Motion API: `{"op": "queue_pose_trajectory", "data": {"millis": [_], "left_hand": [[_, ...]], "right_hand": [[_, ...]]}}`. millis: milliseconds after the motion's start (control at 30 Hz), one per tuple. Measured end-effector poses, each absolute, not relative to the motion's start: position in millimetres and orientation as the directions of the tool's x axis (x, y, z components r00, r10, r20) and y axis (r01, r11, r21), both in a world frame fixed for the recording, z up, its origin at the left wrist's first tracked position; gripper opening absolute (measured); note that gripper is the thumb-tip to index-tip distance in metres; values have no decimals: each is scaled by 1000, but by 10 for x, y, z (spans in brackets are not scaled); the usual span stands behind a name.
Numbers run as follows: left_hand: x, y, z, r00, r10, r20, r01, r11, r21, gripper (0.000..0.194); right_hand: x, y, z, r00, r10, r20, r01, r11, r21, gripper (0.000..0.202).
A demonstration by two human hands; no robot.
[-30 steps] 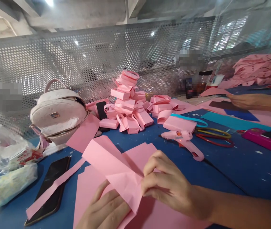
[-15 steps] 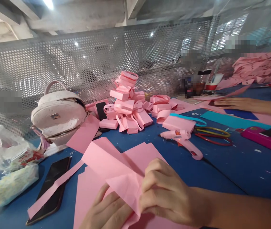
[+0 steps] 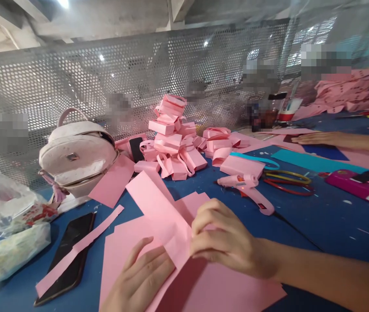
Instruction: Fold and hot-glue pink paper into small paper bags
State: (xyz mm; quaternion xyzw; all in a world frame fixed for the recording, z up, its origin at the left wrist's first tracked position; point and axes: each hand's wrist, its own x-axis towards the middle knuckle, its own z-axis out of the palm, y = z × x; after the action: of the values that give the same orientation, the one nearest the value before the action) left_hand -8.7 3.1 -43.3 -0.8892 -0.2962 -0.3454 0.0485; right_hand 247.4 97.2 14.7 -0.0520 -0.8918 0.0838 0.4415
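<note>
A folded piece of pink paper [image 3: 156,201] stands partly raised in front of me, above a few flat pink sheets [image 3: 236,286]. My right hand [image 3: 225,242] pinches its near right edge between thumb and bent fingers. Flat on the paper just left of that lies my left hand [image 3: 145,273], its fingers stretched out and the tips close to the fold. A narrow pink strip [image 3: 98,235] rests across a dark phone [image 3: 69,260] further left. Beyond the sheets, a pink glue gun [image 3: 252,190] lies on its side with its cord running right.
Pink paper boxes with handles [image 3: 171,143] are piled at the back. A pale backpack [image 3: 77,156], a plastic bag [image 3: 5,203] and a snack packet [image 3: 12,255] stand left. Right are scissors [image 3: 288,180], a magenta power strip [image 3: 356,188] and another person's hand [image 3: 321,138].
The folded paper has swung to the right with my right hand, which has moved slightly up. My left hand still lies on the paper. More of the bottom sheets shows at right.
</note>
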Motion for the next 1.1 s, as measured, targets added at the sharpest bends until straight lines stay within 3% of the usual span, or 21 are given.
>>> {"op": "queue_pose_trajectory", "data": {"millis": [233,433,700,900,1100], "left_hand": [[-109,20,-440,562,535,630,566,-805,178,56],[-143,25,-445,564,530,633,592,-794,138,57],[-145,32,-439,577,519,631,578,-805,134,61],[-161,33,-413,534,508,676,595,-794,127,66],[-171,41,-448,585,568,579,586,-789,181,52]], "right_hand": [[2436,1026,158,-551,279,787,-21,938,-347,26],[2439,1111,153,-524,310,793,-28,924,-380,18],[2456,1110,168,-532,341,775,-5,914,-405,22],[2443,1184,120,-513,420,749,-29,863,-504,22],[2417,1186,75,-555,406,726,-92,838,-538,26]]}}
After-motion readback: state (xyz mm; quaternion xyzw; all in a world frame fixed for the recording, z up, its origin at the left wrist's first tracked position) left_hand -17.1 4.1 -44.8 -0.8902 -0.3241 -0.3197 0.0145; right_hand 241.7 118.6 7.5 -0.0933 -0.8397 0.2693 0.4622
